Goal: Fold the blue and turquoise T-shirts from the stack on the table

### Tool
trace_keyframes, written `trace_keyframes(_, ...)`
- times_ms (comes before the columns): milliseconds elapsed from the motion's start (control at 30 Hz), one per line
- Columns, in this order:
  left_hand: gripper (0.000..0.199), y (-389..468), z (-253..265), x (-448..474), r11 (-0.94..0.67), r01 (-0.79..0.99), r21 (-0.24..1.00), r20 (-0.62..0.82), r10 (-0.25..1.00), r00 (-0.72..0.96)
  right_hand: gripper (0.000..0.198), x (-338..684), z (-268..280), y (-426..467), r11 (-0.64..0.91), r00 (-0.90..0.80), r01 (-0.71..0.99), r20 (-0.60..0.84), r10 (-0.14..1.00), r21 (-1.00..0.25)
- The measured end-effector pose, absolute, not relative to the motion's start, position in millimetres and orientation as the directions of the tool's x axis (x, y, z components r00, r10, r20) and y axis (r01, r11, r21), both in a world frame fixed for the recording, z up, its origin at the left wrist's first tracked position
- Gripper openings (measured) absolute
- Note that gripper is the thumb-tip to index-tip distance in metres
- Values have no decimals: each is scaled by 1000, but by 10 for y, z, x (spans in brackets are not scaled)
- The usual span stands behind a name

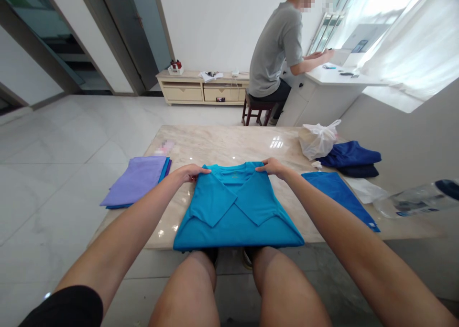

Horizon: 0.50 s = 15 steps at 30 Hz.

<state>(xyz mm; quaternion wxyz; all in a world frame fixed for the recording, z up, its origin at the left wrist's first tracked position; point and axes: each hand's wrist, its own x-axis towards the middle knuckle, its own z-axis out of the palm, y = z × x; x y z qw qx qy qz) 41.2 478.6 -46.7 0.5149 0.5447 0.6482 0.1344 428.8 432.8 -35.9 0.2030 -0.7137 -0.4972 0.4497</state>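
A turquoise T-shirt [234, 226] lies in front of me on the marble table, its two sleeves folded inward so that they cross below the neckline. Its lower edge reaches the table's near edge above my knees. My left hand [193, 172] pinches the shirt's far left shoulder corner between thumb and fingers. At the far right shoulder, my right hand [273, 167] grips the cloth the same way. Left of the shirt rests a stack of folded clothes with a lavender piece [138, 176] on top. A folded blue garment [339, 198] lies to the right, beyond my right forearm.
On the marble table [215, 140], a white plastic bag [318, 138], dark blue clothes [353, 157] and a large clear bottle [412, 200] stand at the right. A person in a grey shirt [278, 49] sits on a stool at a white counter [344, 76] beyond. A low cabinet [182, 93] lines the wall.
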Motion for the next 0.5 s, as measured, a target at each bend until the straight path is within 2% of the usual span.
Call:
trace_keyframes(133, 60, 4860, -436, 337, 428, 502, 752, -589, 778, 219, 42, 4411, -285, 4440, -356, -68, 554, -467, 881, -752)
trace_keyframes(233, 61, 4950, -446, 269, 395, 513, 762, -589, 753, 295, 36, 4490, -260, 4514, -284, -170, 627, -483, 859, -726)
trace_keyframes(300, 58, 5025, -469, 240, 339, 547, 766, -554, 780, 292, 33, 4526, -271, 4577, -227, -175, 684, -458, 872, -693)
trace_keyframes(500, 47, 5372, -625, 324, 184, 518, 835, -344, 910, 232, 21, 4550, -377, 4934, -106, -63, 802, -260, 963, -587)
